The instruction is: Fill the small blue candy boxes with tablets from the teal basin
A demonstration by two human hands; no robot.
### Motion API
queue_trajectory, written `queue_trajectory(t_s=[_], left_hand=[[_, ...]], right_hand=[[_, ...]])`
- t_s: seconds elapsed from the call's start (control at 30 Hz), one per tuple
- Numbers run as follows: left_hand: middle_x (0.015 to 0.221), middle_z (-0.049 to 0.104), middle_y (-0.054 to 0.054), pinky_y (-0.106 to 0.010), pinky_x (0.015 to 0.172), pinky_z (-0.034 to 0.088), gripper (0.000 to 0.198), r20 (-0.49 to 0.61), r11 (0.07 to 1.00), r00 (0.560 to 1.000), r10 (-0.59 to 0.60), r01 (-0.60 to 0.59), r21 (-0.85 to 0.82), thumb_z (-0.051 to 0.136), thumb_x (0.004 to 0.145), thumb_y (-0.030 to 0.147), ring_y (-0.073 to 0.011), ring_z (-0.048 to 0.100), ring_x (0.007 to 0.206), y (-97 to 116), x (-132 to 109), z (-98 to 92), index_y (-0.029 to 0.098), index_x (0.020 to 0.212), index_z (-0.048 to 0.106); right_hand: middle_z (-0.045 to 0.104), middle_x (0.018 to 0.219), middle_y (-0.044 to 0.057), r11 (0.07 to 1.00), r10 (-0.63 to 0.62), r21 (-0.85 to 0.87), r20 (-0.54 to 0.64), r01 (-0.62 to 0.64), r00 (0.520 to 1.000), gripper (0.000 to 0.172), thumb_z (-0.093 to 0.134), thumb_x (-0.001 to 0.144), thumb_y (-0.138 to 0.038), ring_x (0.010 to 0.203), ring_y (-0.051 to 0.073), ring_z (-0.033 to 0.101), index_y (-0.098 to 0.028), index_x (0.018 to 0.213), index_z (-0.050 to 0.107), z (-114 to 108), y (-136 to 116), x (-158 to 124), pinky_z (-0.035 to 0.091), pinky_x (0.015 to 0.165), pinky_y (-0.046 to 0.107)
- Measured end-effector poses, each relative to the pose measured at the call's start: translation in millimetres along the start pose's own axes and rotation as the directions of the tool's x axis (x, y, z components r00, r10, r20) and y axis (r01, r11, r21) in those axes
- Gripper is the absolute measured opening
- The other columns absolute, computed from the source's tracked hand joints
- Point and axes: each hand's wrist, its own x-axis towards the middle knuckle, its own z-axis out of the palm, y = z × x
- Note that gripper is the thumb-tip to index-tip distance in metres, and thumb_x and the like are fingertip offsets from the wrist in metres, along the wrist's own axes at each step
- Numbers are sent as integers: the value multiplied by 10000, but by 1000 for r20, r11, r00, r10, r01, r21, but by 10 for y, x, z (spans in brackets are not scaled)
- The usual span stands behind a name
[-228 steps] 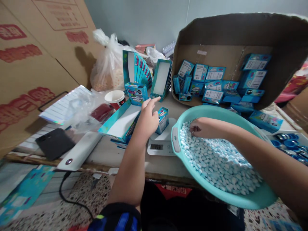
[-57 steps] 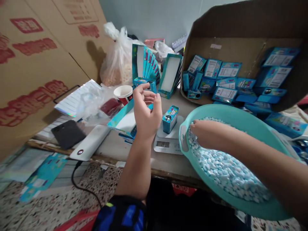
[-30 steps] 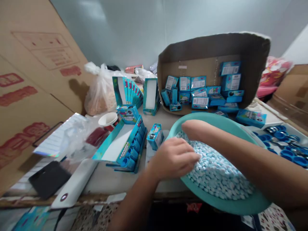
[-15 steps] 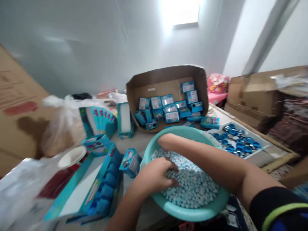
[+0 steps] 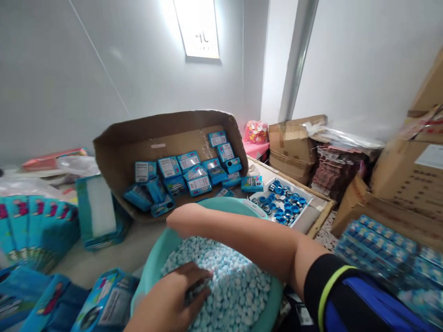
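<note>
A turquoise basin (image 5: 152,263) stands in front of me, filled with small pale-blue and white pellets (image 5: 235,290). My left hand (image 5: 173,295) is at the basin's near left side, just over the pellets. Its fingers and thumb curl round a dark gap, and what they hold is hard to make out. My right arm reaches across the basin. My right hand (image 5: 185,216) bends down inside the far left rim, its fingers hidden behind the wrist. To the right of the basin, a white tray (image 5: 304,207) holds many small round blue-and-silver caps or tins (image 5: 287,210).
Behind the basin a tilted cardboard box (image 5: 128,133) contains several small blue printed boxes (image 5: 198,180). At left are a fan of blue cards (image 5: 38,221), a blue display box (image 5: 98,210) and another blue box (image 5: 107,299). Cartons (image 5: 290,147) and wrapped blue packs (image 5: 377,244) lie at right.
My view has turned to the right, so the basin and boxes appear further left and the wrapped packs show. My left hand's fingers are more curled over the pellets; my right arm still reaches in.
</note>
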Motion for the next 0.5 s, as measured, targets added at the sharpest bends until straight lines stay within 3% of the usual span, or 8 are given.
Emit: queue_trajectory(t_s=[0.17,0.3,0.5], left_hand=[[1076,765,-53,-396,965,538,287,-4,999,1000,26,-26,-23,536,924,362,-271,707,1056,-14,23,13,292,1040,789],[1030,770,-53,-386,947,542,250,-26,998,999,44,-45,-35,551,898,329,-253,708,1018,-38,32,48,265,980,778],[972,771,-39,-368,884,551,246,-68,999,997,44,-43,19,518,882,271,-239,716,950,-46,37,68,262,930,759]], right_hand=[[750,1079,128,998,-53,-49,-205,44,977,200,545,895,-113,990,285,726,-150,1005,709,-12,8,18,588,695,347],[742,1101,135,998,-46,-54,-206,36,977,228,546,925,-116,988,294,729,-125,1095,697,37,-13,41,582,676,355],[752,1097,128,996,-44,-88,-218,26,975,207,577,917,-116,970,302,732,-132,1073,712,111,2,112,541,633,356]])
